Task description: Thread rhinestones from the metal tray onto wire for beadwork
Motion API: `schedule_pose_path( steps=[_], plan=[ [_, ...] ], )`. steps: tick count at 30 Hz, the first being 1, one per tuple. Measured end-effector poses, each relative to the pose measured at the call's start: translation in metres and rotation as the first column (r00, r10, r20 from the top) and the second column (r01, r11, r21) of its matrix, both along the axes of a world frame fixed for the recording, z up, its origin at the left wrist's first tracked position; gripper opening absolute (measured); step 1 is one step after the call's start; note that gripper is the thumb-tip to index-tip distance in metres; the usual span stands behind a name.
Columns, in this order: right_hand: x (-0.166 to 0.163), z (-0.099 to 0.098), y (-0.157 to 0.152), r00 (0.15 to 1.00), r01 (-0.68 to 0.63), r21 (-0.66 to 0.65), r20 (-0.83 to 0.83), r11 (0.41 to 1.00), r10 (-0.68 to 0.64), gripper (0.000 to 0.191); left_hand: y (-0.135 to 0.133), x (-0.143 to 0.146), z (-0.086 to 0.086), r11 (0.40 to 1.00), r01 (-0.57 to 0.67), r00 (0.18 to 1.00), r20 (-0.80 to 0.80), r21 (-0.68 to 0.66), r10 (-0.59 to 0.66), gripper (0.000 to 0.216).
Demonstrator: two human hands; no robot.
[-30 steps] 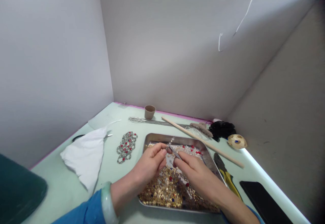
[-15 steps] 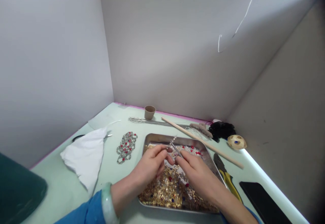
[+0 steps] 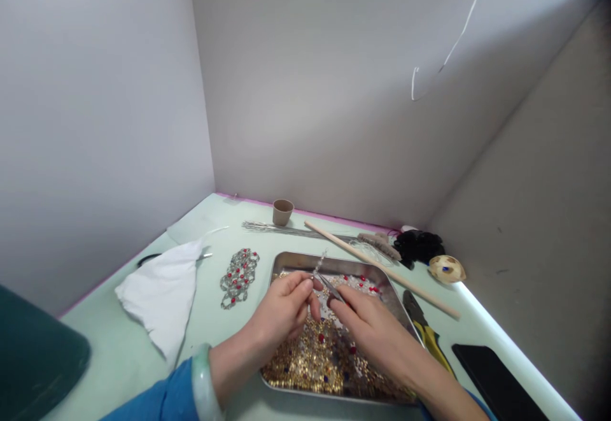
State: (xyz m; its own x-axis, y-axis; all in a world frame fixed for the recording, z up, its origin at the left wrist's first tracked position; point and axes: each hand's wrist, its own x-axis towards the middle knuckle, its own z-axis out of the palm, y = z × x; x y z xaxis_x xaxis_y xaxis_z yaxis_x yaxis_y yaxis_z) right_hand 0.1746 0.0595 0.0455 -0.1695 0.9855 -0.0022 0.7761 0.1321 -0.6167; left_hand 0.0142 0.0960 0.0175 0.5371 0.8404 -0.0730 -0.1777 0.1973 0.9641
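Observation:
My left hand (image 3: 289,303) is closed in a pinch above the tray, thumb against index finger, on a short strand of clear beads (image 3: 321,262) that sticks up past the fingertips. My right hand (image 3: 370,319) is wrapped around slim needle-nose pliers (image 3: 333,290); their pointed tip meets the base of the strand beside my left fingertips. Most of the pliers' handle is hidden in the palm. Below both hands lies a metal tray (image 3: 305,256) of gold, clear, red and dark blue beads (image 3: 305,370).
Left of the tray lies a red-beaded wire mesh (image 3: 240,278), then a white cloth (image 3: 162,293) over scissors. Behind stand a brown cup (image 3: 283,212), thin wires (image 3: 305,232) and a wooden rod (image 3: 382,268). Yellow-handled pliers (image 3: 432,341) and a black phone-like slab (image 3: 496,379) lie right.
The pliers' tip has moved slightly down and left, to the base of the bead strand by my left fingertips. More of the strand shows now. The view has shifted slightly.

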Motion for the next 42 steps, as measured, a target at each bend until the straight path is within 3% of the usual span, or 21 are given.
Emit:
schedule_pose_path(
  steps=[10,18,29,36,42],
  plan=[
    [0.0,-0.005,-0.003,0.997,-0.02,0.052,0.075,0.998,0.016,0.024,0.001,0.003,-0.004,1.0,0.018,1.0,-0.021,0.004,-0.018,0.022],
    [-0.001,-0.002,-0.001,0.991,-0.075,-0.053,-0.111,0.996,0.069,0.025,0.0,0.002,-0.002,0.999,0.036,0.999,-0.032,0.026,-0.036,0.023],
    [-0.002,-0.002,0.002,0.99,0.026,-0.053,-0.134,0.998,-0.033,0.028,0.002,0.002,-0.003,0.994,-0.031,0.994,0.101,-0.106,0.041,0.022],
    [-0.005,-0.005,0.001,0.993,0.035,-0.058,-0.108,0.998,-0.041,0.026,0.006,-0.002,-0.002,0.998,-0.056,0.997,-0.062,-0.001,0.056,0.015],
    [-0.01,-0.018,0.001,0.993,0.07,-0.042,-0.093,0.997,-0.073,0.027,0.007,-0.005,0.005,0.999,-0.036,0.99,-0.137,0.002,0.035,0.012]
  ],
)
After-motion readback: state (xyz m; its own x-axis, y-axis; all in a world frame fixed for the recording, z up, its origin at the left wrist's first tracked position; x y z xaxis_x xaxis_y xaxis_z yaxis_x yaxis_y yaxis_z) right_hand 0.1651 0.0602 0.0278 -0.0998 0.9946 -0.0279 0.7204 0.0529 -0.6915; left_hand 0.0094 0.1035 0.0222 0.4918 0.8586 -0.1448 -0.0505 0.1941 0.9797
